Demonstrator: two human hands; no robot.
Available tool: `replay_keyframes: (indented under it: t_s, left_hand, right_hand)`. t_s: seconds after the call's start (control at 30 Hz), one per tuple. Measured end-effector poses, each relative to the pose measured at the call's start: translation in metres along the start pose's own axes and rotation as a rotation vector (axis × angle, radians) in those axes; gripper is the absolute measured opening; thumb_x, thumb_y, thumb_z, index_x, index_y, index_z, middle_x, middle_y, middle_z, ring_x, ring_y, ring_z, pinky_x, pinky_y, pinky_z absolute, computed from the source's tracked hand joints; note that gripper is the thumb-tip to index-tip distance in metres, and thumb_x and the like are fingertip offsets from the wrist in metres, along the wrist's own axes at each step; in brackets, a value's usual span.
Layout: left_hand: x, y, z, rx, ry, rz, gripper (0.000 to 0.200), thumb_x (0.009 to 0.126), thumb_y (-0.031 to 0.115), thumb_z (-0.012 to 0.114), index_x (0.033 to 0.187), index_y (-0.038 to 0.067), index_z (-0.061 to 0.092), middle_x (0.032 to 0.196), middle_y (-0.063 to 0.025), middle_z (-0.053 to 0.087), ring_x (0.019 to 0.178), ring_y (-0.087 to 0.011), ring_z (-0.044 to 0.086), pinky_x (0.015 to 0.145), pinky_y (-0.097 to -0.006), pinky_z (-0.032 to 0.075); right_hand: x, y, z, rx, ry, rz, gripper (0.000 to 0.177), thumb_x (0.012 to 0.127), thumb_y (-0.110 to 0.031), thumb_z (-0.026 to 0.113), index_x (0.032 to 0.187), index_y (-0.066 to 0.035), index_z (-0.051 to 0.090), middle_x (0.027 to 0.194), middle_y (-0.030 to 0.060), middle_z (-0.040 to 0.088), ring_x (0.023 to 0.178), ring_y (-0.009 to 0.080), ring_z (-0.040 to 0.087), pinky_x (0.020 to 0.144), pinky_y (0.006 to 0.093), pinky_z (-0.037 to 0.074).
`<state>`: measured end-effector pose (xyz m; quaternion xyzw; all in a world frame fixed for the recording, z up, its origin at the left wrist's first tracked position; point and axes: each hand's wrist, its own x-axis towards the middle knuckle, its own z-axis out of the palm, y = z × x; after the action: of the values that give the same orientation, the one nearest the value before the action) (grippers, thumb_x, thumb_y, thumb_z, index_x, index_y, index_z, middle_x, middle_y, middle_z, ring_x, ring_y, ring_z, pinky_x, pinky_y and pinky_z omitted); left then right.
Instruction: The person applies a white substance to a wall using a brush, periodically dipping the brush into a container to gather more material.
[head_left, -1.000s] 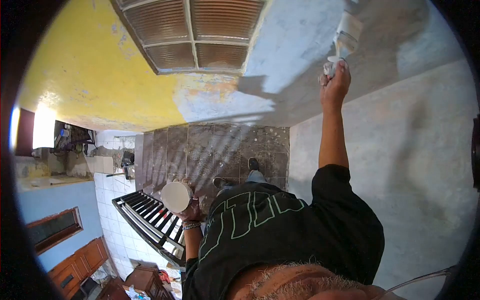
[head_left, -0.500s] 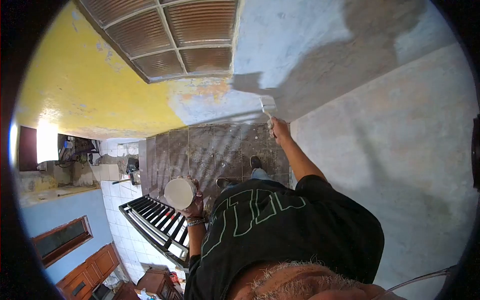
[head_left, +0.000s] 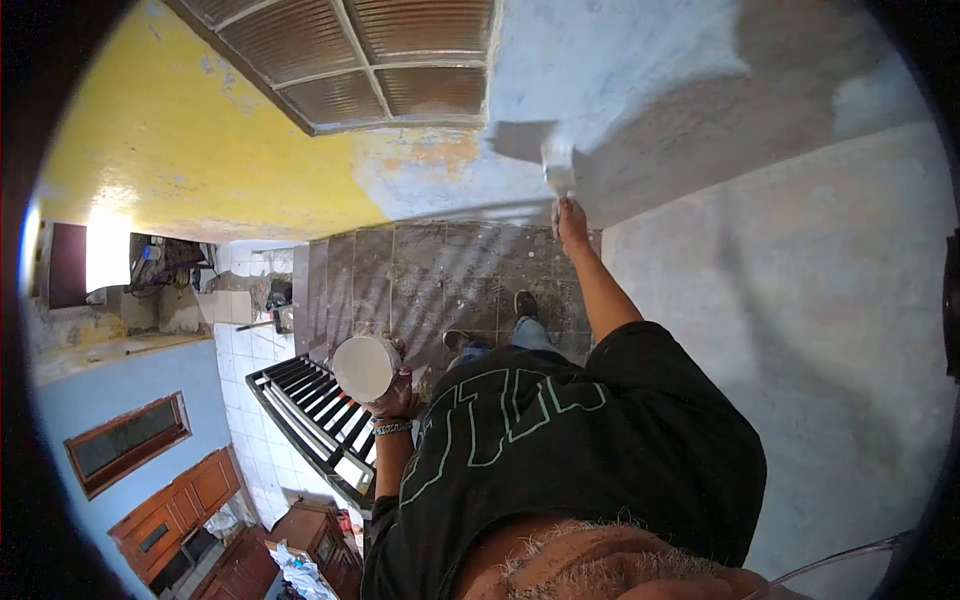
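Observation:
My right hand (head_left: 571, 222) is closed round the handle of a paint brush (head_left: 558, 172), whose pale bristles lie against the blue wall (head_left: 580, 60) or very near it. On the other side, my left hand (head_left: 392, 396) holds a round container (head_left: 363, 368) of off-white paint by its side and underside. Part of the left fingers is hidden by the container. A yellow painted area (head_left: 230, 150) meets the blue and bare patches to the left of the brush.
A window (head_left: 400, 60) with ribbed glass is set in the wall. Black metal railing (head_left: 315, 420) stands beside my left arm. A grey wall (head_left: 760, 270) rises on the right. Dark stained tiles (head_left: 440, 280) lie beneath my feet. Wooden furniture (head_left: 310, 535) is at the lower left.
My right hand and the brush have moved slightly up and right in view. The container appears a little higher. The whole view has shifted slightly, with the window further right.

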<state>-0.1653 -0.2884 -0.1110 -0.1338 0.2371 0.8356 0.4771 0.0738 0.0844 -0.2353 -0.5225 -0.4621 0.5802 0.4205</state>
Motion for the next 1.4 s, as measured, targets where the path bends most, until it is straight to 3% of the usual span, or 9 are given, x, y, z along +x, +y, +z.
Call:
replay_keyframes:
  t_s: [0.17,0.53,0.77,0.83,0.87,1.07,1.17,1.27,1.4]
  left_hand:
    - [-0.009,0.010,-0.006,0.078,0.041,0.063,0.063,0.076,0.055,0.053,0.126,0.017,0.042,0.122,-0.0135,0.048,0.105,-0.0385,0.051,0.057,-0.0368,0.053]
    - [-0.012,0.012,-0.011,-0.043,-0.010,0.039,0.062,0.079,0.050,0.053,0.127,0.013,0.041,0.123,-0.0143,0.047,0.106,-0.0349,0.049,0.063,-0.0371,0.053]
    - [-0.015,0.014,-0.024,-0.092,-0.124,0.015,0.069,0.078,0.057,0.045,0.131,0.012,0.035,0.126,-0.0126,0.044,0.104,-0.0315,0.050,0.069,-0.0382,0.049]
    - [-0.016,0.016,-0.051,0.245,0.183,0.240,0.068,0.078,0.058,0.044,0.129,0.013,0.037,0.124,-0.0117,0.045,0.104,-0.0318,0.050,0.066,-0.0370,0.049]
    - [-0.022,0.021,-0.035,0.097,0.108,0.160,0.067,0.078,0.057,0.045,0.129,0.015,0.037,0.125,-0.0105,0.046,0.104,-0.0320,0.051,0.064,-0.0374,0.049]
    - [-0.025,0.031,-0.040,-0.126,-0.012,0.060,0.069,0.077,0.057,0.048,0.131,0.017,0.036,0.128,-0.0101,0.044,0.105,-0.0319,0.050,0.063,-0.0364,0.049]
    - [-0.029,0.031,-0.041,-0.153,0.158,0.069,0.069,0.077,0.056,0.049,0.132,0.016,0.035,0.128,-0.0109,0.044,0.106,-0.0308,0.050,0.064,-0.0346,0.048]
    - [-0.028,0.033,-0.038,-0.057,-0.016,0.074,0.070,0.076,0.052,0.054,0.132,0.015,0.035,0.127,-0.0105,0.046,0.107,-0.0293,0.050,0.068,-0.0344,0.049]
    - [-0.032,0.037,-0.043,0.210,0.039,0.158,0.071,0.073,0.043,0.060,0.133,0.016,0.033,0.128,-0.0104,0.045,0.111,-0.0279,0.048,0.074,-0.0374,0.050]
  right_hand:
    - [-0.030,0.017,0.007,-0.107,0.005,0.499,0.033,0.090,-0.039,0.045,0.073,-0.011,0.050,0.055,0.0011,0.045,0.039,0.0120,0.040,0.033,0.0291,0.030]
    - [-0.079,-0.148,0.050,0.336,-0.029,0.152,0.025,0.090,-0.031,0.046,0.079,-0.009,0.048,0.061,0.0002,0.044,0.038,0.0104,0.036,0.034,0.0243,0.028]
    - [-0.061,-0.081,0.040,0.124,-0.036,0.372,0.024,0.090,-0.029,0.047,0.077,-0.009,0.048,0.060,-0.0002,0.044,0.038,0.0102,0.035,0.035,0.0243,0.027]
    - [-0.036,-0.071,0.043,0.087,0.010,0.364,0.023,0.090,-0.027,0.047,0.076,-0.009,0.048,0.058,-0.0002,0.044,0.037,0.0101,0.035,0.035,0.0248,0.027]
    - [-0.033,-0.081,0.047,0.087,0.009,0.370,0.023,0.090,-0.027,0.047,0.076,-0.009,0.048,0.058,-0.0002,0.044,0.037,0.0101,0.035,0.035,0.0248,0.027]
    - [-0.073,-0.143,0.059,0.275,-0.030,0.116,0.021,0.090,-0.030,0.047,0.079,-0.012,0.045,0.058,-0.0018,0.043,0.038,0.0091,0.035,0.035,0.0240,0.027]
    - [-0.057,-0.130,0.070,0.319,0.051,-0.125,0.022,0.090,-0.031,0.048,0.079,-0.012,0.044,0.060,-0.0024,0.043,0.042,0.0086,0.037,0.036,0.0226,0.028]
    - [-0.029,-0.106,0.088,0.360,-0.003,-0.264,0.024,0.091,-0.033,0.047,0.088,-0.009,0.048,0.067,0.0003,0.046,0.045,0.0112,0.039,0.038,0.0256,0.031]
    - [-0.002,-0.005,0.073,0.155,-0.024,-0.057,0.028,0.090,-0.037,0.048,0.088,-0.009,0.048,0.065,0.0010,0.047,0.044,0.0122,0.041,0.037,0.0250,0.031]
